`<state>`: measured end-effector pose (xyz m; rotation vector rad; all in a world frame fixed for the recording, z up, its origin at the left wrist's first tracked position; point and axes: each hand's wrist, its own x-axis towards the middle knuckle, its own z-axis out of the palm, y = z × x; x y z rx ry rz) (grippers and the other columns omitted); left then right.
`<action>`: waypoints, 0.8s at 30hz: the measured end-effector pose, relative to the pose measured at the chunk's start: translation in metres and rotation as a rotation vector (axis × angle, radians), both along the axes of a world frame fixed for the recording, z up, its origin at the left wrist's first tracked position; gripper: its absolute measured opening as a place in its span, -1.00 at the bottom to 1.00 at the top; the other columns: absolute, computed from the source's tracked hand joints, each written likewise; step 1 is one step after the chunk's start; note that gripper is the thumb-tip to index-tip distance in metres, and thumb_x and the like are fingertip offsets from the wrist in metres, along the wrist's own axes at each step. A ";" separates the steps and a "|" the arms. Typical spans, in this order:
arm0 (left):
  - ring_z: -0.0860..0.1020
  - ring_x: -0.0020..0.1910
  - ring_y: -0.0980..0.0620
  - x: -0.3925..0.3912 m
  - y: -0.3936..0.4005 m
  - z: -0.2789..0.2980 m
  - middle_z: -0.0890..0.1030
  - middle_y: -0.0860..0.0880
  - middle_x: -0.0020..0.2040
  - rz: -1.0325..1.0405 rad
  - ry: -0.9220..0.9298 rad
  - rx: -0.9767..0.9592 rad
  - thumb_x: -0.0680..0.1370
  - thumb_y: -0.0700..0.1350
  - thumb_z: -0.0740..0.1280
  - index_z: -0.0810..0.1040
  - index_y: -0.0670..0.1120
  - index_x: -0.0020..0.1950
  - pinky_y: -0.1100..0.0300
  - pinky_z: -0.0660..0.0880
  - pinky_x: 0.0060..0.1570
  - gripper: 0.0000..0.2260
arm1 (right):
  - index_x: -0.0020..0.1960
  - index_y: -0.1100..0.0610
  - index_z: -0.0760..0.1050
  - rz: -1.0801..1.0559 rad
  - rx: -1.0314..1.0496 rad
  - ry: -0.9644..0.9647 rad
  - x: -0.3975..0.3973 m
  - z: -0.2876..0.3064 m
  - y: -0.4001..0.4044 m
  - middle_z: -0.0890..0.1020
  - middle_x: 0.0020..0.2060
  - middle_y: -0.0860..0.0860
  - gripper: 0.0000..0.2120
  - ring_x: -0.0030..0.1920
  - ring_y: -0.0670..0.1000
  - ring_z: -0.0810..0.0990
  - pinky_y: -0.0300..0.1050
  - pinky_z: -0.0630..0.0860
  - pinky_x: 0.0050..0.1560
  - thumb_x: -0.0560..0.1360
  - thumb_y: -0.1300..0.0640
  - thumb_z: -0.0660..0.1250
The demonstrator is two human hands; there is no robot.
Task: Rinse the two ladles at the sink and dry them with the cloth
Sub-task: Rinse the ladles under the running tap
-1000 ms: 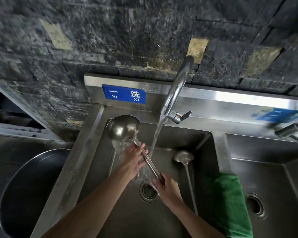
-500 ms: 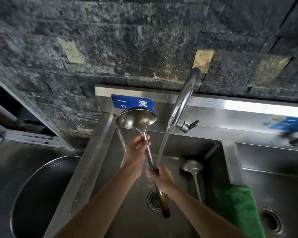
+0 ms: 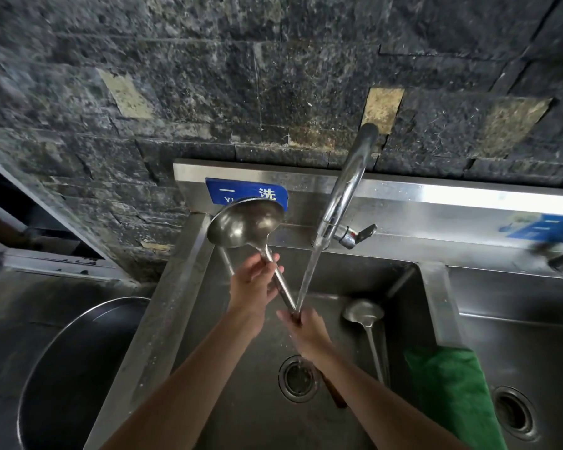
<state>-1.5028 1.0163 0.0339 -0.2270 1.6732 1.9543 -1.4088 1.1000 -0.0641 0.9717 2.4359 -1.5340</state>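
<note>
- The green cloth (image 3: pixel 449 394) hangs over the divider between the two basins, near and right, within easy reach for the drying, I would say; no drying is under way.
- The right hand (image 3: pixel 307 332) is wrapped round the lower shaft of the big ladle (image 3: pixel 246 224), just above its dark wooden grip. The water stream (image 3: pixel 307 280) lands right at this hand, so the shaft seems to be getting the rinse.
- The small ladle (image 3: pixel 364 315) lies in the sink (image 3: pixel 400 289) to the right of the hands, bowl far, handle near, untouched; it looks parked to wait its turn.
- The left hand (image 3: pixel 252 287) grips the shaft higher up, apart from the right one, probably to steady it.
- Farthest, the big ladle's bowl is raised at the far left corner, clear of the stream, perhaps so that water runs down the shaft.
- The tap (image 3: pixel 346 193) reaches over the basin from the back wall.
</note>
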 end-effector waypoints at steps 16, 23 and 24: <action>0.68 0.10 -0.06 0.034 0.002 -0.063 0.70 -0.12 0.11 -0.014 -0.269 0.078 0.65 -0.10 0.29 0.60 -0.15 0.22 0.13 0.67 -0.11 -0.79 | 0.02 -0.03 0.42 0.057 0.385 -0.080 0.053 0.010 0.009 0.70 -0.16 -0.03 -0.62 -0.13 0.12 0.69 0.02 0.58 -0.18 0.56 -0.34 0.15; 0.31 0.51 -0.09 0.067 -0.032 -0.108 0.32 -0.10 0.52 -0.767 0.982 -0.770 0.48 -0.31 0.37 0.23 0.03 0.55 0.04 0.42 0.42 -0.31 | 0.10 -0.05 0.44 0.128 0.367 -0.106 0.081 0.005 0.008 0.70 -0.11 -0.01 -0.81 -0.09 0.12 0.69 0.12 0.62 -0.10 0.62 -0.14 0.20; 0.10 0.61 -0.13 0.079 -0.036 -0.110 0.09 -0.13 0.62 -0.868 1.101 -0.798 0.45 -0.30 0.41 0.05 -0.01 0.63 0.10 0.31 0.48 -0.15 | 0.11 -0.05 0.45 0.129 0.360 -0.109 0.084 0.004 0.009 0.70 -0.12 -0.01 -0.78 -0.10 0.10 0.69 0.13 0.62 -0.10 0.62 -0.16 0.18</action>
